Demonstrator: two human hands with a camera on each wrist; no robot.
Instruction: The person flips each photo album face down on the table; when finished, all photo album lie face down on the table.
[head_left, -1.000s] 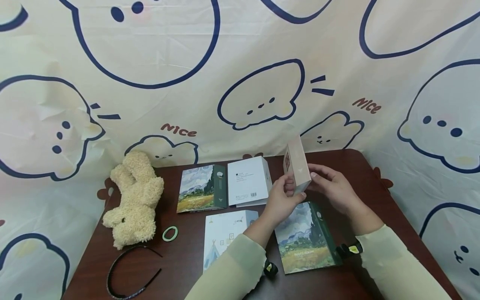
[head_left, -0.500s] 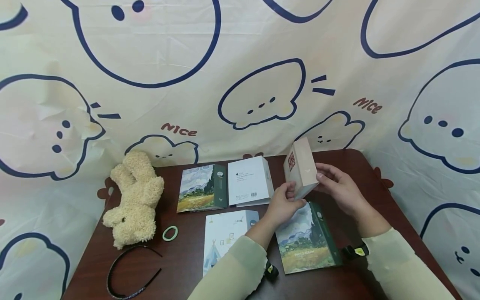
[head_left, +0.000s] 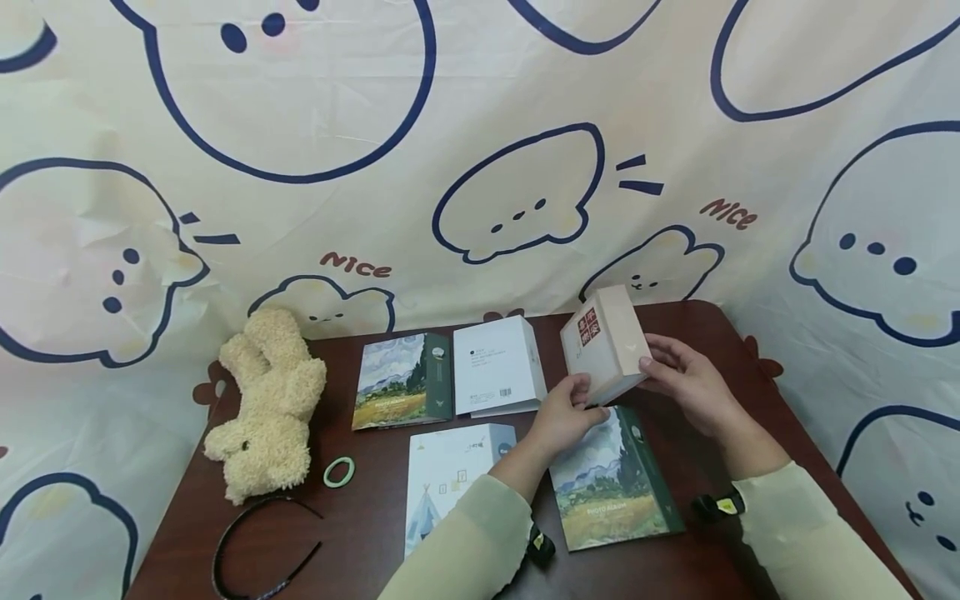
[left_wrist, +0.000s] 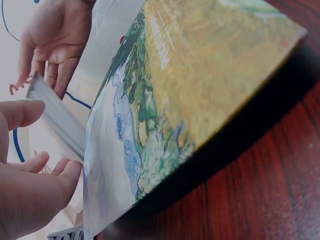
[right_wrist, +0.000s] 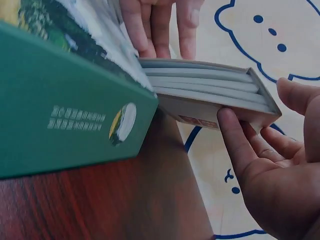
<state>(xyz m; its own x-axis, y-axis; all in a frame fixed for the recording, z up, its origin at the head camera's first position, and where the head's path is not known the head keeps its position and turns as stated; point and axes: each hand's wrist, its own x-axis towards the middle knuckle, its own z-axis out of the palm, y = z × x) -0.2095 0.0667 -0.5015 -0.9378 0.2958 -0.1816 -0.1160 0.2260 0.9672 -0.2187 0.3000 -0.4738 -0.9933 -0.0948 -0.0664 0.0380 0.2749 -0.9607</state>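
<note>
A thick beige photo album (head_left: 596, 342) with red characters on its cover is held tilted between both hands at the table's back right. My left hand (head_left: 566, 417) grips its lower left corner. On the spine side, my right hand (head_left: 690, 383) holds it, fingers bent around the edge. The right wrist view shows its stacked pages (right_wrist: 200, 82) from the end. Whether it touches the table is hidden. Just in front of the hands lies a green landscape-painted photo album (head_left: 611, 483), its dark green spine towards the right.
Another green painted album (head_left: 401, 379) and a white album (head_left: 498, 367) lie along the back. A pale album with a tent picture (head_left: 450, 475) is partly under my left forearm. A plush toy (head_left: 266, 408), green ring (head_left: 339, 472) and black headband (head_left: 225, 542) lie at left.
The beige album has turned so that its red-lettered cover shows more, and its top has swung right. My right hand has moved right with it, while my left hand stays nearly in place.
</note>
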